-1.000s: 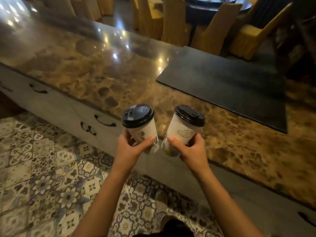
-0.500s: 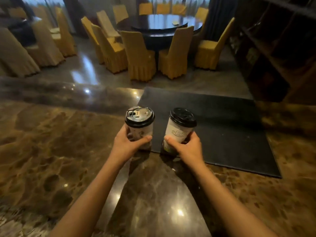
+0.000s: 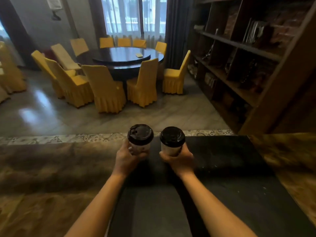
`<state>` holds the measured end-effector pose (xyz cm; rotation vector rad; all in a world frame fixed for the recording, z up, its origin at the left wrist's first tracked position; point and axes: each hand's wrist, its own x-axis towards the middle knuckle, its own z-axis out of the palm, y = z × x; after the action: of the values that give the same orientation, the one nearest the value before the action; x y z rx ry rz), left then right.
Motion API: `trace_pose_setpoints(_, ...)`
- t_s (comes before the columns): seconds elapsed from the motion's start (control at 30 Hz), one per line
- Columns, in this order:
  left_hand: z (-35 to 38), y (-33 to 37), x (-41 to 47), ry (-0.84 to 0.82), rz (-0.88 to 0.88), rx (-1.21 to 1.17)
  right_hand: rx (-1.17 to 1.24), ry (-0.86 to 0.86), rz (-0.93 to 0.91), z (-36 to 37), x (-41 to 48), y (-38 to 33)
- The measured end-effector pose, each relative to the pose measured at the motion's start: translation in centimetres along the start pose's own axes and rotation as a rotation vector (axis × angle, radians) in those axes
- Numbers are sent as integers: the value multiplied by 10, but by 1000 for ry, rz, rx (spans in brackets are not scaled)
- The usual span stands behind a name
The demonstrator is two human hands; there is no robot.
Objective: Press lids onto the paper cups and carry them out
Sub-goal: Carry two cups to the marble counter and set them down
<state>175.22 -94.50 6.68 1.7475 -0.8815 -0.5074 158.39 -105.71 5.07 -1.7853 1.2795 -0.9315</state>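
Two white paper cups with black lids are held out side by side over the far part of a black mat (image 3: pixel 225 168) on the brown marble counter (image 3: pixel 42 177). My left hand (image 3: pixel 127 159) grips the left cup (image 3: pixel 139 148) low on its wall; its lid (image 3: pixel 140 134) is fully on. My right hand (image 3: pixel 177 158) wraps the right cup (image 3: pixel 169 150) the same way, under its lid (image 3: pixel 172 136). Whether the cups touch the mat is hidden by my hands.
Beyond the counter lies a tiled strip and a grey floor. A round dark dining table (image 3: pixel 123 57) ringed by yellow-covered chairs (image 3: pixel 104 89) stands ahead. A tall dark wooden shelf unit (image 3: pixel 239 57) fills the right side. Windows with curtains are at the back.
I have moved up to and over the counter; both cups travelled forward from in front of the counter edge to above the black mat. The view has tilted up toward the dining room.
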Motion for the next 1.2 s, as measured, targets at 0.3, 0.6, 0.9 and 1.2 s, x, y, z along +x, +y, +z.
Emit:
trace_pose_setpoints(0.3,2,-27,16,-65,-3,-58,-9,22,-80,21,8,27)
trace_pose_setpoints(0.6,-4,-27,-13,-101,-68,229,-63,-143,83,0,-12,18)
trace_pose_setpoints(0.9,30,-4,-119,-238,-64,639,-263,-203,166,-119,-99,34)
trace_pose_setpoints(1.2,214,109,-305,-688,445,914,-720,-61,221,-361,-266,122)
